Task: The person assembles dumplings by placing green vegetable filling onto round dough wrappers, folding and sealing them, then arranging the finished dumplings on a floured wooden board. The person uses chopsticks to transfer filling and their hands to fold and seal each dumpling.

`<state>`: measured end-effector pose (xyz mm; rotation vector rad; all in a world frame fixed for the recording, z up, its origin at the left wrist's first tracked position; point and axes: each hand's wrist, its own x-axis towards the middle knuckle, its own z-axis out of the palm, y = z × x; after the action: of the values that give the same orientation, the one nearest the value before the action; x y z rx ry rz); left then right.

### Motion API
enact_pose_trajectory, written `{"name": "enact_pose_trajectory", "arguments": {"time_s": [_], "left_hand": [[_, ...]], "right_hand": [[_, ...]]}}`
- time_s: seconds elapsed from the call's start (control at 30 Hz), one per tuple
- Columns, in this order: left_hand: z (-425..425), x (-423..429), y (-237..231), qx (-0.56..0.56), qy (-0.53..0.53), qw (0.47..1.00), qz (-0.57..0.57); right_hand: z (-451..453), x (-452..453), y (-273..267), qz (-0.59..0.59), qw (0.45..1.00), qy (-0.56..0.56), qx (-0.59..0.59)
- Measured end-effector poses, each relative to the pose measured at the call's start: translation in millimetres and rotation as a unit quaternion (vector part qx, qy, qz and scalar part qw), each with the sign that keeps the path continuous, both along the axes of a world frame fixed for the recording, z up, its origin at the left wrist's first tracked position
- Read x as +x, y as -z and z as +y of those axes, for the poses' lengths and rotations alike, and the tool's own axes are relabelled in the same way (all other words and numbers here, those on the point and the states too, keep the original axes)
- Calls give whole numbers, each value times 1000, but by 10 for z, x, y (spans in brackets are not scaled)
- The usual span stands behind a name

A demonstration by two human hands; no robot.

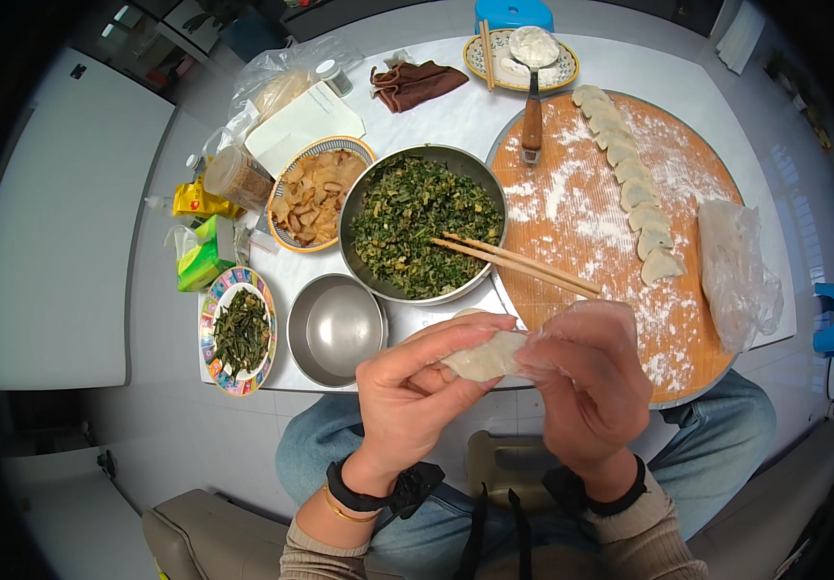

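Between my two hands, above the table's near edge, is a pale folded dumpling. My left hand holds its left side between thumb and fingers. At its right end, the flour-dusted fingers of my right hand pinch the dough. Just beyond my hands stands a metal bowl of chopped green filling. A pair of wooden chopsticks rests in the filling and reaches over the bowl's right rim. On the floured round wooden board, a row of folded dumplings overlaps from back to front.
Left of the filling are an empty-looking metal bowl, a bowl of sliced food and a plate of green vegetables. A plastic bag lies on the board's right edge. A wooden-handled utensil spans from a patterned plate onto the board.
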<state>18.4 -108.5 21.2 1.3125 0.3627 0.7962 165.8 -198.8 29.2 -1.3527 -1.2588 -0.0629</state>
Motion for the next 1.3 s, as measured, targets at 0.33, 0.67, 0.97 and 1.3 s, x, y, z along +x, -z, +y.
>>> {"name": "enact_pose_trajectory", "arguments": {"time_s": [0.33, 0.67, 0.97, 1.3], "left_hand": [[16, 4, -22, 30, 1, 999, -21], [-9, 8, -68, 77, 15, 996, 30], [12, 12, -67, 84, 2, 996, -9], [-74, 122, -10, 10, -41, 997, -64]], "right_hand": [[-10, -22, -15, -34, 999, 30, 2], [-105, 53, 65, -108, 994, -12, 29], [-102, 18, -76, 39, 999, -8, -28], [-18, 84, 54, 8, 999, -53, -6]]}}
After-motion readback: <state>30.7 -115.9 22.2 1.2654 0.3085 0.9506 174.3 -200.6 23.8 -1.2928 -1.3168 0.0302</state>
